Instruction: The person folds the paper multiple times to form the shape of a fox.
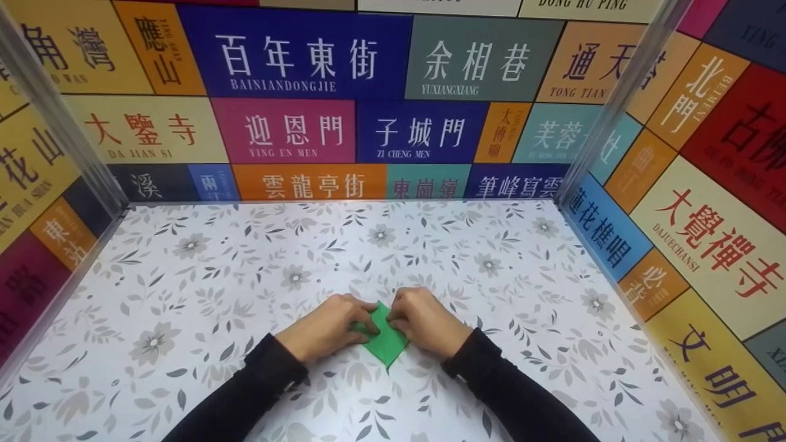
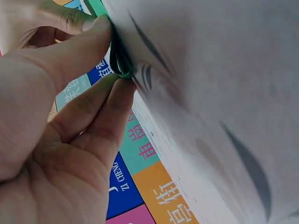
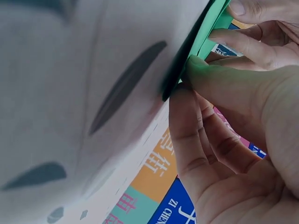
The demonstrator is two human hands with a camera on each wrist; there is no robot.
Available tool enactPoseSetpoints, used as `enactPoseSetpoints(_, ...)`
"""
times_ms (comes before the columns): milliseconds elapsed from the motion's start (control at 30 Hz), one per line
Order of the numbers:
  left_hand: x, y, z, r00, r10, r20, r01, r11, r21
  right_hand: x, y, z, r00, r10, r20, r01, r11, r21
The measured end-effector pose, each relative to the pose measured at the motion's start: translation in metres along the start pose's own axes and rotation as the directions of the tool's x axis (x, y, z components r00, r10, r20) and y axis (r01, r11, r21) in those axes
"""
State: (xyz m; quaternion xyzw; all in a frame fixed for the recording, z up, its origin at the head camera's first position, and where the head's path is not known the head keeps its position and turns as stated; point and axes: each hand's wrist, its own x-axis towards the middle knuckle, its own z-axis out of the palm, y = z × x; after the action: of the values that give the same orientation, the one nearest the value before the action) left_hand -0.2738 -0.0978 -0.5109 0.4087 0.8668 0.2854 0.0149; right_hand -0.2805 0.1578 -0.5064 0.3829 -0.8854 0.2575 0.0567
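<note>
A small green sheet of folded paper (image 1: 387, 345) lies on the patterned surface in the head view, its diamond outline pointing toward the person. At its left edge my left hand (image 1: 333, 325) pinches it between thumb and fingers. On the opposite side my right hand (image 1: 428, 320) pinches the right edge, close to the upper corner. Seen from the left wrist, the paper (image 2: 122, 66) shows separate layers along its edge, with the thumb over it and fingertips at its lower end. In the right wrist view, the paper (image 3: 211, 30) sits edge-on under the thumb.
A white tabletop (image 1: 295, 245) with grey flowers and leaves extends around both hands. Upright panels with coloured blocks of lettering stand at the back (image 1: 295, 132), left (image 1: 37, 202) and right (image 1: 706, 239). Dark sleeves (image 1: 239, 393) cover both forearms.
</note>
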Motion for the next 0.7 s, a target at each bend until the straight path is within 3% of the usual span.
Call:
enactPoseSetpoints(400, -0.003, 0.001, 0.000, 1.000, 0.020, -0.006, -0.020, 1.000, 0.006, 0.013, 0.002, 0.004, 0.991, 0.132, 0.016, -0.133, 0.986, 0.095)
enactPoseSetpoints(700, -0.005, 0.000, 0.000, 0.999, 0.047, -0.023, -0.046, 0.999, 0.024, 0.017, -0.004, 0.009, 0.987, 0.155, -0.037, -0.153, 0.987, 0.044)
